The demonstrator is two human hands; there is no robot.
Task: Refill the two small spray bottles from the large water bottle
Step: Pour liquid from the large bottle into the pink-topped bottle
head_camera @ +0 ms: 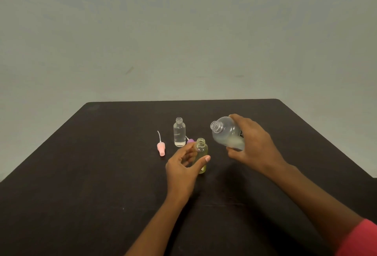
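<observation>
- Right hand grips the large bottle round its lower body, fingers over the top and thumb underneath, closed firmly on it.
- Large bottle is held off the table and tipped on its side, with the open threaded neck pointing left and slightly up. No cap on it. A little water is pooled along its low side.
- Black lettering shows on the large bottle at the edge of the fingers. It is mostly covered and cannot be read.
- Left hand is curled loosely round the yellow-tinted small bottle, thumb across the front and fingers at its far left side. The span is fairly wide, and how tightly it presses I cannot tell.
- Yellow-tinted small bottle stands upright on the table with its neck open, below and left of the large bottle's mouth and apart from it.
- Clear small bottle stands upright just behind, uncapped and part full of clear liquid.
- Pink spray top with its dip tube lies on the table left of the clear small bottle.
- Purple spray top lies between the two small bottles, mostly hidden.
- Red sleeve shows at the lower right corner.
</observation>
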